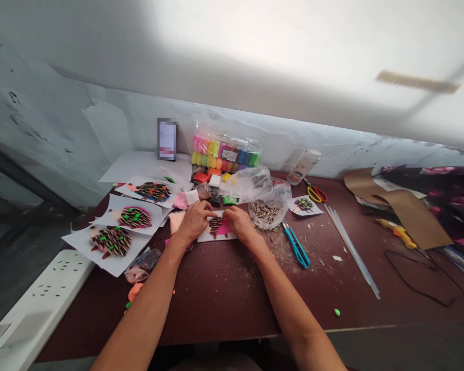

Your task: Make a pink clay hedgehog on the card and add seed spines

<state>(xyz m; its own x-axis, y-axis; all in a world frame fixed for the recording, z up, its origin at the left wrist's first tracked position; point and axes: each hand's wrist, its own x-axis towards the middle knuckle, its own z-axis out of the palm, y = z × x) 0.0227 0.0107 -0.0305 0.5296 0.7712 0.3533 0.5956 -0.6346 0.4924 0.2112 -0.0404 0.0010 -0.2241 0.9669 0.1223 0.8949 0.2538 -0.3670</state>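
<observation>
My left hand [195,221] rests at the left edge of a small white paper sheet [204,237], its fingers bent together over the top of it. On that sheet is a pink clay hedgehog shape [225,226], partly covered with rows of striped sunflower seeds [215,225]. My right hand [237,224] is over the right side of the pink clay, its fingers closed together and pointing down. Whatever lies between the fingertips of either hand is too small or hidden. An open plastic bag of sunflower seeds [265,212] lies just right of my right hand.
Finished seed hedgehogs on paper [134,217] lie at left, above a white power strip [50,288]. Clay packs [226,154] and a phone [167,139] stand at the back. Rightward are a blue utility knife [297,247], scissors [317,194], glue sticks [353,252] and a yellow glue gun [397,233].
</observation>
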